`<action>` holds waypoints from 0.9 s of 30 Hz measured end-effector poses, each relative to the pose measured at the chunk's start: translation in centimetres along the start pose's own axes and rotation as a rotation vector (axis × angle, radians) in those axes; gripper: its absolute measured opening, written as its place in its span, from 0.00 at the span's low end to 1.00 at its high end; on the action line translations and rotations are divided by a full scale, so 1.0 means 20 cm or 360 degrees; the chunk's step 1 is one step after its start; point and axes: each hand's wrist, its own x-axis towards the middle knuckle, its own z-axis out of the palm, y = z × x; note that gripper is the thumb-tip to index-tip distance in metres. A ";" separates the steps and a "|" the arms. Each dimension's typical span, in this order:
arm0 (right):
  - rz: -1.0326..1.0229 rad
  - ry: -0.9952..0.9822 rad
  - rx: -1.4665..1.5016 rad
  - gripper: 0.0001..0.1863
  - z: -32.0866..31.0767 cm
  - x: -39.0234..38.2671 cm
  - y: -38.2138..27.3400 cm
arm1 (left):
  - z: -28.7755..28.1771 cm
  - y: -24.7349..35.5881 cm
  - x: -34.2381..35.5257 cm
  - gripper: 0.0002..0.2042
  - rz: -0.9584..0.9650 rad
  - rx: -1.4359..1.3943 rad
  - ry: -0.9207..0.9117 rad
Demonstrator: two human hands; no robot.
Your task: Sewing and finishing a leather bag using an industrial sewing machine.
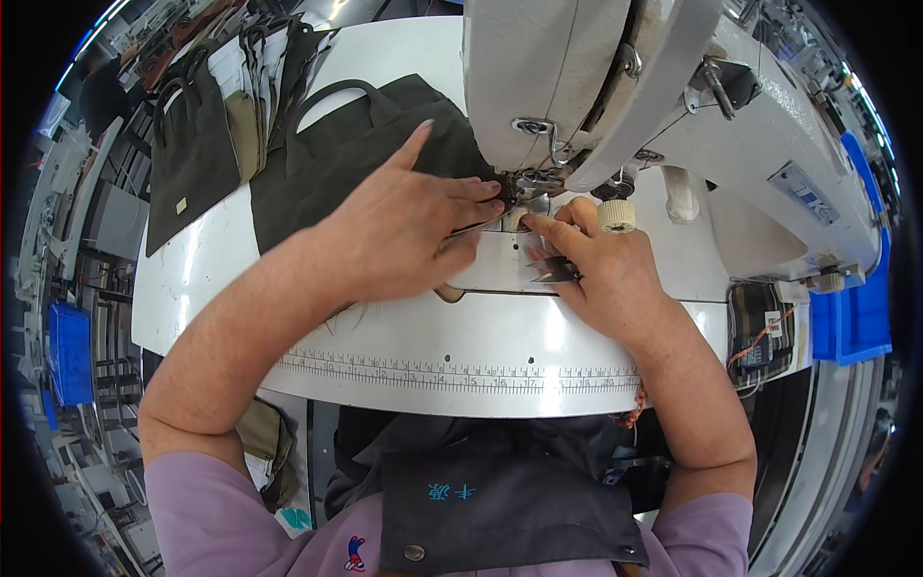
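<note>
My left hand (409, 226) rests on the dark olive fabric bag piece (332, 154), close to the sewing machine's presser foot (538, 183). Its fingers are stretched out, one spread far from the others; the thumb is partly hidden. A thin edge of material shows beneath the fingers. My right hand (606, 264) is curled around small metal thread snips (555, 270), whose blades point left from under the palm. The right index finger reaches to the needle area, next to a small pale piece (519, 218). What lies right under the needle is too small to make out.
The white sewing machine (769, 163) overhangs the table from the right. Several dark bag pieces with handles (207, 144) are stacked at the back left. A ruler strip (461, 377) runs along the table's front edge. A blue bin (851, 313) and plaid fabric (760, 332) are at the right.
</note>
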 end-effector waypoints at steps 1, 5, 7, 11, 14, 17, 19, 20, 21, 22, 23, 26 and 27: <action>-0.0010 0.0008 -0.0001 0.33 -0.01 0.00 -0.01 | -0.02 -0.06 0.02 0.24 0.0115 -0.0089 -0.0062; 0.0016 -0.0021 -0.0043 0.34 -0.02 -0.01 -0.03 | 0.08 -0.18 -0.03 0.24 0.0300 -0.0313 0.0148; 0.0070 -0.0055 -0.0078 0.35 -0.04 0.00 -0.04 | 0.08 -0.14 -0.06 0.25 0.0273 -0.0242 0.0086; 0.0074 -0.0121 -0.0141 0.35 -0.05 0.03 -0.06 | 0.12 0.07 -0.13 0.28 -0.0118 -0.0096 0.0113; 0.0066 -0.0127 -0.0185 0.35 -0.06 0.03 -0.07 | 0.07 0.09 -0.10 0.29 -0.0224 -0.0156 -0.0001; 0.0040 -0.0104 -0.0187 0.34 -0.05 0.03 -0.08 | 0.06 0.02 -0.10 0.30 0.0016 -0.0137 0.0081; 0.0042 -0.0077 -0.0186 0.34 -0.05 0.03 -0.09 | 0.12 -0.01 -0.10 0.31 0.0209 -0.0205 0.0253; 0.0041 -0.0084 -0.0193 0.34 -0.05 0.04 -0.10 | 0.14 -0.01 -0.12 0.31 0.0210 -0.0205 0.0251; 0.0046 -0.0090 -0.0205 0.33 -0.06 0.04 -0.09 | 0.15 0.01 -0.11 0.31 0.0154 -0.0217 0.0246; 0.0052 -0.0089 -0.0208 0.33 -0.06 0.04 -0.09 | 0.16 0.03 -0.11 0.32 0.0096 -0.0229 0.0240; 0.0060 -0.0088 -0.0205 0.33 -0.05 0.04 -0.08 | 0.17 0.05 -0.10 0.32 0.0102 -0.0230 0.0240; 0.0065 -0.0092 -0.0177 0.33 -0.06 0.04 -0.08 | 0.19 0.11 -0.10 0.33 -0.0070 -0.0196 0.0249; 0.0069 -0.0103 -0.0158 0.33 -0.06 0.03 -0.08 | 0.19 0.14 -0.10 0.33 -0.0068 -0.0192 0.0247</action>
